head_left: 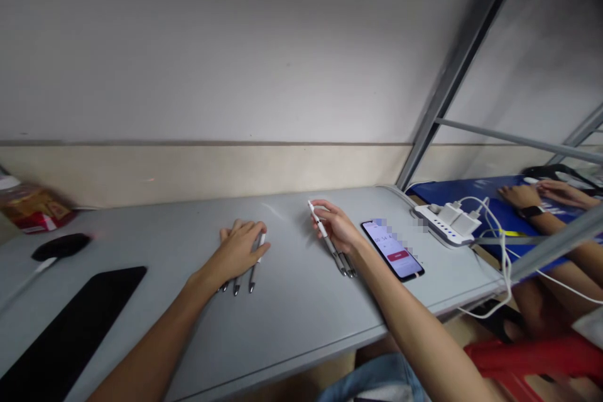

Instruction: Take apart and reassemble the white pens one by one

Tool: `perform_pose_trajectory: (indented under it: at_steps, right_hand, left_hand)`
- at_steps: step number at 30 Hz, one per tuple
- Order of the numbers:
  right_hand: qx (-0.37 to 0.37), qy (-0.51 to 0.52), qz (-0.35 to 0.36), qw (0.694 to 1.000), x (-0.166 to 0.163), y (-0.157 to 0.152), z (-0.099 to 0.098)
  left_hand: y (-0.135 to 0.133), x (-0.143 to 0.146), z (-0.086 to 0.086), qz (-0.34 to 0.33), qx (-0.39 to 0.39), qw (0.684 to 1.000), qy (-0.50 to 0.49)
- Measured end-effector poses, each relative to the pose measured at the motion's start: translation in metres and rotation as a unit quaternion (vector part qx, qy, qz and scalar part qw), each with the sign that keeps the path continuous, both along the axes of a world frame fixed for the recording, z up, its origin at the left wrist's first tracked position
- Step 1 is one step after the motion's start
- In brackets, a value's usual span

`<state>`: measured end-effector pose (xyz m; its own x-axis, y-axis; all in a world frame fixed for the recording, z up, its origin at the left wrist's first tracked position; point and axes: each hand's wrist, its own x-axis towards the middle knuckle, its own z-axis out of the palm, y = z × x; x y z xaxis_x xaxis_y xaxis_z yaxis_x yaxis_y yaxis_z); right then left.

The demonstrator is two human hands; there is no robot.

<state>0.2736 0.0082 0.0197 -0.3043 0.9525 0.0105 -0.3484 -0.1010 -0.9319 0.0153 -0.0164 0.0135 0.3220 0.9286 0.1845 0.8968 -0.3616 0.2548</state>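
Observation:
My left hand (241, 245) lies on the grey table (292, 301) with its fingers curled over several white and grey pens (254, 270), whose tips stick out toward me. My right hand (335, 226) is closed round a bundle of similar pens (330, 242), holding them tilted, with their tips resting on the table. A smartphone (393, 248) with a lit screen lies just right of my right hand.
A black mat (70, 326) and a black mouse (60, 245) sit at the left, with a red packet (35, 210) by the wall. A white power strip (445, 223) with chargers and cables lies at the right. Another person's hands (541, 195) rest on a blue surface beyond a metal frame (452, 69).

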Motion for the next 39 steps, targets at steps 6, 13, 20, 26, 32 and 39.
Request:
perform_pose_trajectory:
  at_steps: [6,13,20,26,32,39]
  right_hand:
    - [0.008,-0.072,0.017,0.997,0.003,0.001,-0.005]
    - [0.125,-0.23,-0.056,0.964,0.007,0.008,-0.013]
    - [0.175,-0.425,-0.138,0.877,0.015,0.013,-0.017]
    - [0.203,-0.549,-0.122,0.801,0.015,0.013,-0.023]
    - [0.206,-0.557,-0.121,0.796,0.013,0.015,-0.024]
    - [0.201,-0.557,-0.129,0.796,0.015,0.016,-0.024]
  left_hand:
    - [-0.002,0.001,0.002,-0.007,-0.008,1.0,0.018]
    - [-0.004,0.003,0.005,-0.005,-0.007,1.0,0.012]
    - [-0.004,0.002,0.005,-0.006,-0.009,1.0,0.02]
    - [-0.003,0.003,0.001,-0.008,-0.003,1.0,0.009]
    - [-0.002,0.002,0.002,-0.006,-0.006,1.0,0.009]
    - [-0.002,0.0,0.005,0.01,-0.003,1.0,0.02]
